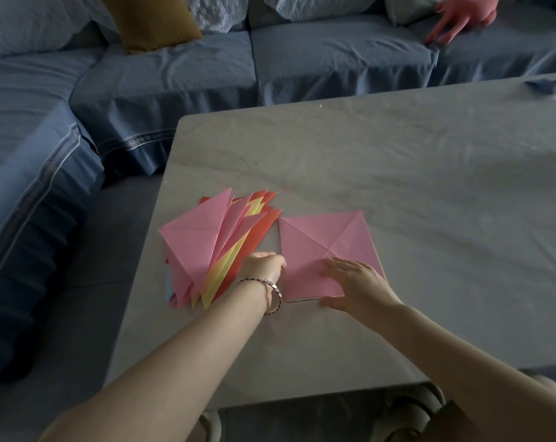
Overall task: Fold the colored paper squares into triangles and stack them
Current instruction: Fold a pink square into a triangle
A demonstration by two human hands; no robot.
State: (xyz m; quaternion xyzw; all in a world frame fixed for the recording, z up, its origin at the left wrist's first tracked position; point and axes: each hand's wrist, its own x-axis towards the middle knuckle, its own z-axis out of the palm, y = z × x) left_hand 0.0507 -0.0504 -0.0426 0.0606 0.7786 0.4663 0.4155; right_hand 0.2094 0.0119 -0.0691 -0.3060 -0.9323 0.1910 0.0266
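A pink square (321, 240) of paper lies flat on the grey surface (397, 173). Two fold lines cross in its middle. The right hand (353, 282) lies on the near part of the pink square, fingers straight and flat on the paper. Its thumb sticks out past the near edge of the pink square. It holds nothing.

The left hand (265, 266) is at the left edge of the pink square, fingers curled in. I cannot tell if it pinches the paper. A bracelet (275, 293) sits on its wrist.

Just left of the pink square is a pile of triangles (213, 247), spread like a fan. Pink ones are on top, with yellow and red ones under.

Far behind the pink square is a blue sofa (302, 59). Another person's hand (461, 17) rests on it.
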